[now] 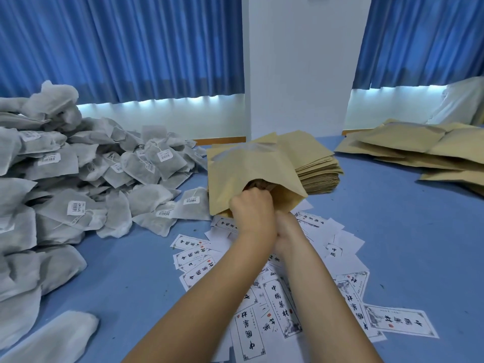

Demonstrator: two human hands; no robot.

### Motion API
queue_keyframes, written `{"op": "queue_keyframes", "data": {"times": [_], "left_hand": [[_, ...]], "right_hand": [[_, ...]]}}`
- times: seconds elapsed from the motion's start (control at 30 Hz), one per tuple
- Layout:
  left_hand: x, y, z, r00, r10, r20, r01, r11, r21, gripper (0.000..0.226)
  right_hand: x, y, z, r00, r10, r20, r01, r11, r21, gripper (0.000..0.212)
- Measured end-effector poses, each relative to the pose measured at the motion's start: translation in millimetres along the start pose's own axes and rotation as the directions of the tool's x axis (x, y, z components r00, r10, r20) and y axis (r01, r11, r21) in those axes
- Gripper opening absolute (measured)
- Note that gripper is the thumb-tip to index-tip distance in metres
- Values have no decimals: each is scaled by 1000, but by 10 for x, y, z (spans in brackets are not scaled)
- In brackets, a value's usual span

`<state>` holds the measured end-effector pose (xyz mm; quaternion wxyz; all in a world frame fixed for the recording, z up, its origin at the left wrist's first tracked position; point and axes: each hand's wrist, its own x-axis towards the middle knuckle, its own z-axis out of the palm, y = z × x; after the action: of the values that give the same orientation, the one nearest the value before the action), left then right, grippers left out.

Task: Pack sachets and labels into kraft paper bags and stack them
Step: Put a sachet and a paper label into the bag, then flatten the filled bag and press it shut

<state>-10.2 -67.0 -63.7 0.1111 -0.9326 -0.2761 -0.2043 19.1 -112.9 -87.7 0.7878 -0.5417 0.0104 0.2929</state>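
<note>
Printed labels [281, 305] lie scattered on the blue tabletop [392, 231] beneath my forearms. Beyond them my left hand [252, 214] curls its fingers into the mouth of a kraft paper bag [243, 169], their hold hidden; my right hand [286, 230] sits under it, its grip I cannot tell. Sachets [78, 179] are heaped to the left.

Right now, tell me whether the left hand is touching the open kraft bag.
Touching. The head view shows the left hand, fingers curled, pushed into the mouth of the kraft bag, whose upper edge lies on its knuckles.
</note>
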Motion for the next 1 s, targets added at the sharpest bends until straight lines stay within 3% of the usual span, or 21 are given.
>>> {"op": "queue_keyframes", "data": {"times": [0.1,0.27,0.37,0.47,0.53,0.6,0.7,0.77,0.8,0.83,0.9,0.97,1.0], "left_hand": [[48,50,33,998,5,65,-1,998,-63,28],[210,-63,74,995,72,64,-61,985,-163,28],[345,-210,67,995,47,87,-31,983,-183,26],[352,-347,38,979,135,152,-130,991,-40,27],[228,-364,-26,981,98,168,-72,986,-152,28],[62,-324,-130,996,17,88,2,976,-218,26],[-228,-243,-301,968,92,-232,-148,961,-234,15],[-283,-232,-312,832,64,-552,-236,940,-247,17],[-274,-238,-288,777,45,-628,-260,931,-255,22],[-245,-274,-279,807,54,-588,-231,945,-230,32],[-161,-347,-242,933,60,-354,-136,972,-193,44],[-157,-373,-137,976,67,-206,-102,981,-167,35],[-186,-369,-115,972,79,-221,-116,980,-161,26]], "right_hand": [[-17,18,4,1000,0,-1,0,991,-131,31],[45,48,62,998,57,29,-59,996,72,29],[41,60,87,997,57,60,-62,995,80,31],[9,64,73,987,102,126,-114,990,89,26],[25,48,67,985,113,130,-127,987,102,27],[61,49,67,986,112,124,-129,983,131,31],[91,55,61,989,78,123,-93,988,126,27],[74,43,53,992,42,120,-54,994,97,24],[53,35,54,993,35,110,-46,995,94,24],[46,36,57,995,34,92,-43,994,96,26],[26,45,72,998,11,67,-17,996,83,26],[22,65,86,995,-19,99,9,995,102,26],[12,64,87,989,-33,145,13,991,131,27]]}}
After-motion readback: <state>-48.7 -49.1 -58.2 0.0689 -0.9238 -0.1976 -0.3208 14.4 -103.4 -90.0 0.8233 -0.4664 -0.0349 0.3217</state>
